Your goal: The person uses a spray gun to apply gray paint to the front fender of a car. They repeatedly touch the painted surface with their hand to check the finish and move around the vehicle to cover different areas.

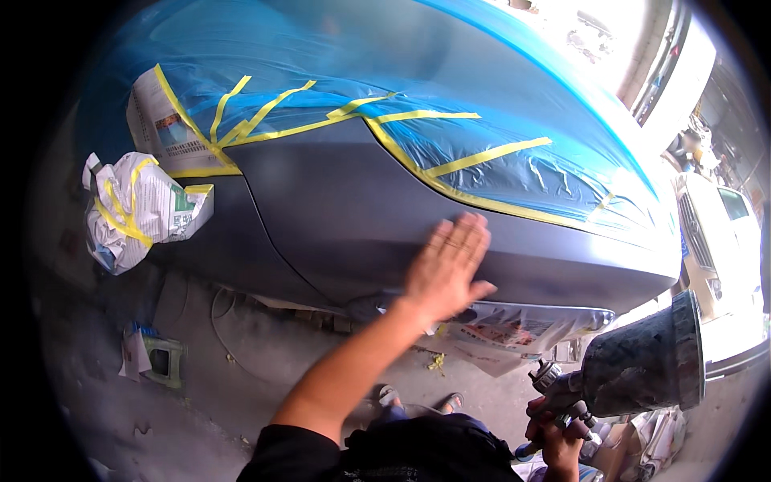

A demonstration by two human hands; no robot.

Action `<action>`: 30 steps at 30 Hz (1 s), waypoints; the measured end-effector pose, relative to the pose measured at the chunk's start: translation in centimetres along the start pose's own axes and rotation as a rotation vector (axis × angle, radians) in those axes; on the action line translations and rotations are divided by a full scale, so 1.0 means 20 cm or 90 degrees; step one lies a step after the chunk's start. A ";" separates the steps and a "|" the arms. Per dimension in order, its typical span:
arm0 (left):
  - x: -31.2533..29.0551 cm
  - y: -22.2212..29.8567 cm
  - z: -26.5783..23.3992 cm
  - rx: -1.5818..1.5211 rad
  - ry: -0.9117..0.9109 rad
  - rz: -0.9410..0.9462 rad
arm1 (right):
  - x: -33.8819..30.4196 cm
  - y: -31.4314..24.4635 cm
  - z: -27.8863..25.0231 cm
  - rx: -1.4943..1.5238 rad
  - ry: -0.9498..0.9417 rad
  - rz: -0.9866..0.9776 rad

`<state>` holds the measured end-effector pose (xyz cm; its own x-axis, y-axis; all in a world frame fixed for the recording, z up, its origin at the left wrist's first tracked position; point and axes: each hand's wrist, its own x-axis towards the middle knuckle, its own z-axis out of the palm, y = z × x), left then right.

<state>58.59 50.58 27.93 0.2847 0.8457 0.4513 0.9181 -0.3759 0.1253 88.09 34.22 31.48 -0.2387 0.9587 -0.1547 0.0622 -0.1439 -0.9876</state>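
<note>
My left hand (450, 269) is stretched over the dark grey car body panel (329, 201), palm down with fingers straight and the thumb apart. It lies at or just above the surface; contact cannot be made out. At the lower right, my right hand (558, 446) grips a paint spray gun (562, 390) with a large, paint-stained dark cup (642, 365). Blue masking film (514, 88) covers the car above the panel. Yellow masking tape (434, 186) runs along the film's lower edge, and further strips cross the film.
Newspaper (173, 120) is taped at the panel's left, and a paper-wrapped part (148, 205) juts out there. Masking paper (506, 329) hangs below the panel. A green stool (165, 361) and a thin hose (221, 325) are on the floor. A white vehicle (727, 233) stands at far right.
</note>
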 end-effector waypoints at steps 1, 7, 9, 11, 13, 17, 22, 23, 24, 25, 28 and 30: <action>-0.02 -0.09 -0.09 -0.022 0.005 -0.035 | 0.00 0.00 -0.01 0.005 -0.001 0.002; -0.27 -0.56 -0.30 0.277 0.134 -0.310 | -0.05 0.04 -0.07 0.005 0.002 0.026; -0.19 -0.37 -0.18 0.258 0.143 -0.285 | -0.05 0.05 -0.07 0.002 0.012 0.033; -0.03 -0.05 -0.10 0.086 0.059 -0.210 | -0.05 0.06 -0.09 -0.013 0.011 0.028; 0.05 0.19 0.05 0.016 0.002 -0.083 | -0.04 0.07 -0.11 -0.033 -0.020 0.011; 0.06 0.25 0.13 0.050 -0.011 0.040 | -0.03 0.02 -0.11 -0.017 -0.031 0.035; -0.22 -0.29 -0.21 0.179 0.101 -0.207 | -0.07 0.02 -0.17 -0.016 -0.011 0.062; -0.27 -0.39 -0.26 0.252 0.107 -0.262 | -0.08 0.03 -0.18 -0.010 -0.007 0.058; -0.34 -0.50 -0.29 0.289 0.143 -0.310 | -0.08 0.06 -0.19 -0.005 -0.014 0.054; -0.34 -0.53 -0.30 0.249 0.191 -0.362 | -0.08 0.07 -0.20 -0.002 -0.014 0.049; -0.31 -0.25 -0.13 0.193 0.155 -0.250 | -0.08 0.08 -0.22 -0.031 -0.015 0.094; -0.33 -0.01 0.03 0.108 0.093 -0.145 | -0.08 0.09 -0.23 -0.032 -0.013 0.084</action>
<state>56.68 45.25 24.33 0.0358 0.8328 0.5523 0.9900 -0.1050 0.0941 92.95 33.63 30.11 -0.2450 0.9268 -0.2846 0.1428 -0.2558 -0.9561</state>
